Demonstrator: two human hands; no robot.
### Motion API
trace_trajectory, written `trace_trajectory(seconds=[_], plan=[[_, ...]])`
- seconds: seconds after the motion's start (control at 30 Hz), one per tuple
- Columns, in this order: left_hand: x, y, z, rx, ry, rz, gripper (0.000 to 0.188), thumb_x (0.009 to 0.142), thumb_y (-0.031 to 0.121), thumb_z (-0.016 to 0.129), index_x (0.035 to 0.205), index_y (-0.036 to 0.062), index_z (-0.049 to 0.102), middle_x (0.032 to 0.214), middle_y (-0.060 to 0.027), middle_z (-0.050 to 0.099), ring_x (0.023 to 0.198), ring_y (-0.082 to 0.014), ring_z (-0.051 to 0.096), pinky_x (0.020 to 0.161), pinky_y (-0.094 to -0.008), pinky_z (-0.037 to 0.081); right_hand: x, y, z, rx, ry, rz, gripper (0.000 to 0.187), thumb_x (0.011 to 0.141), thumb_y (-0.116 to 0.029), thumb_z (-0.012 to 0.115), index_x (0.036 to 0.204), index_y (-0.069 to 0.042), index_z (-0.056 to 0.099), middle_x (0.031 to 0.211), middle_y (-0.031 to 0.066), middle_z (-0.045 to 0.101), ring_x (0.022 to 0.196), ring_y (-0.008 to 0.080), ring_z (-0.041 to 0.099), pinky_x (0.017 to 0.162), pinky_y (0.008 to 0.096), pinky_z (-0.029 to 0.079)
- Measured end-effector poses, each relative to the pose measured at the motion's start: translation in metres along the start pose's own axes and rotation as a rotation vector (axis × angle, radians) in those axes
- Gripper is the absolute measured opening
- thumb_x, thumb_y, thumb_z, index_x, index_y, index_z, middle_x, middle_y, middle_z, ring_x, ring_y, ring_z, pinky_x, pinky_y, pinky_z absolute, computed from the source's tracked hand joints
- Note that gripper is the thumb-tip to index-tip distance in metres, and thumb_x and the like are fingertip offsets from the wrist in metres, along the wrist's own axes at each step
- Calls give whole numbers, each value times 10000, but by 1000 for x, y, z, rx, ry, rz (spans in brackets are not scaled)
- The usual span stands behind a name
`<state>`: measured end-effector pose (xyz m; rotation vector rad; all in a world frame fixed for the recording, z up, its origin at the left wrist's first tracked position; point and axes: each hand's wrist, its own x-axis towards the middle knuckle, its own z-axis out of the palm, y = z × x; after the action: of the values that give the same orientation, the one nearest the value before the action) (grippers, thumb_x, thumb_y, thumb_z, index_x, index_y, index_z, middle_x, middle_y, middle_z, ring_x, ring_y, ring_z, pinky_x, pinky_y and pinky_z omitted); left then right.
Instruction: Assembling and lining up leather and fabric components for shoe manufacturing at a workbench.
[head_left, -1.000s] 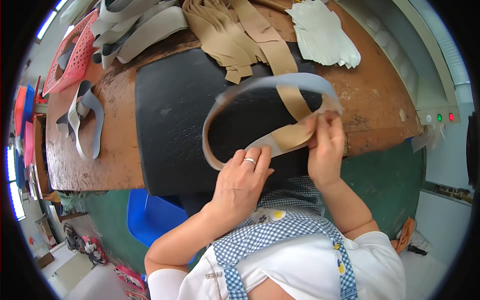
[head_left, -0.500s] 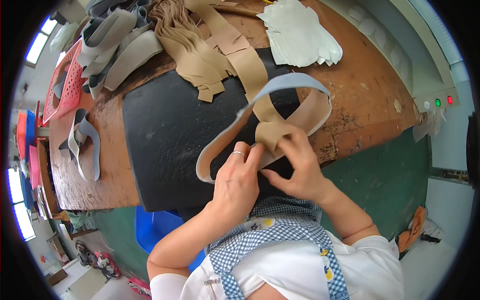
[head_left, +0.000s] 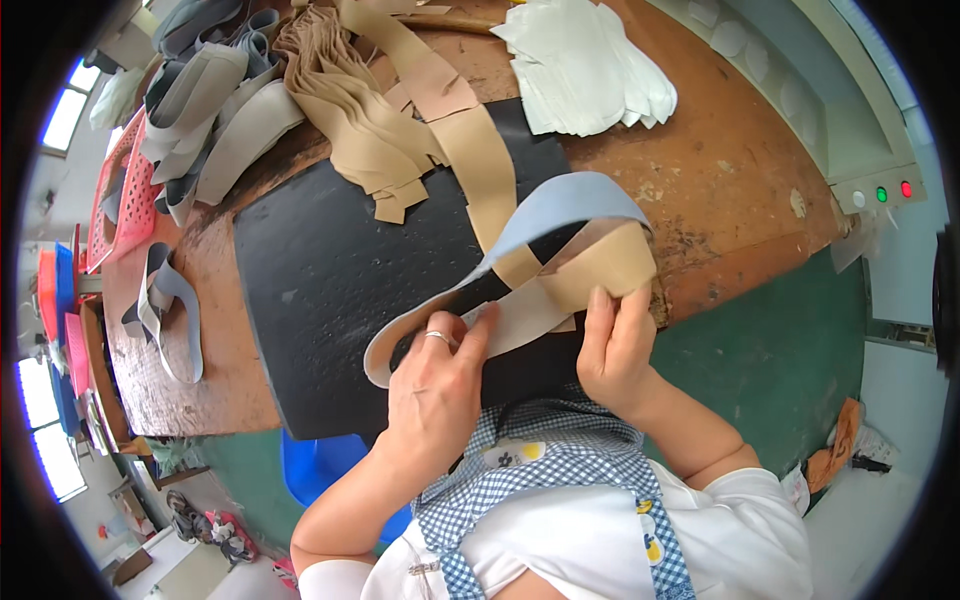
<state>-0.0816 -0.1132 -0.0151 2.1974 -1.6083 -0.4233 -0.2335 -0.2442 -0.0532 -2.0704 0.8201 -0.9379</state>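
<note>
A looped fabric strip (head_left: 560, 205), blue-grey on one face, stands on edge in front of me over the black mat (head_left: 310, 290). My left hand (head_left: 435, 385) pinches its near side between thumb and fingers. On the right part of the loop lies a tan strip (head_left: 605, 268), its lower edge gripped by my right hand (head_left: 618, 345) between thumb and fingers. Behind the loop, a long tan strip (head_left: 480, 160) runs down from the far edge onto the mat. Whether it joins the tan piece in my right hand is hidden by the loop.
A bundle of tan strips (head_left: 345, 125) lies at the back, left of a white stack of sheets (head_left: 585, 70). Grey strips (head_left: 215, 120) are heaped by a pink basket (head_left: 125, 195). One loose grey strip (head_left: 180, 295) rests on the wooden table (head_left: 210, 390) at left.
My right hand has moved right, drawing the curled tan strip out flat along the loop. My left hand has shifted slightly left and down, still pinching the loop.
</note>
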Motion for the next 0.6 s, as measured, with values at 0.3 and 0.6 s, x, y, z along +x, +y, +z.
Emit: trace_trajectory(seconds=[0.3, 0.6], plan=[[-8, -13, 1, -95, 170, 205, 437, 663, -127, 658, 1085, -12, 656, 962, -127, 588, 814, -308, 589, 712, -378, 520, 1, -16, 31, -56, -146, -405, 124, 874, 22, 609, 992, 44, 581, 912, 197, 645, 769, 368, 656, 687, 433, 537], [-20, -25, -3, -329, 23, -71, 358, 830, -60, 659, 1180, 9, 661, 832, -106, 610, 713, -240, 607, 643, -353, 509, 5, -15, 20, -80, -362, -571, 95, 845, -104, 684, 853, -35, 619, 1054, 168, 689, 990, 337, 680, 845, 452, 530]])
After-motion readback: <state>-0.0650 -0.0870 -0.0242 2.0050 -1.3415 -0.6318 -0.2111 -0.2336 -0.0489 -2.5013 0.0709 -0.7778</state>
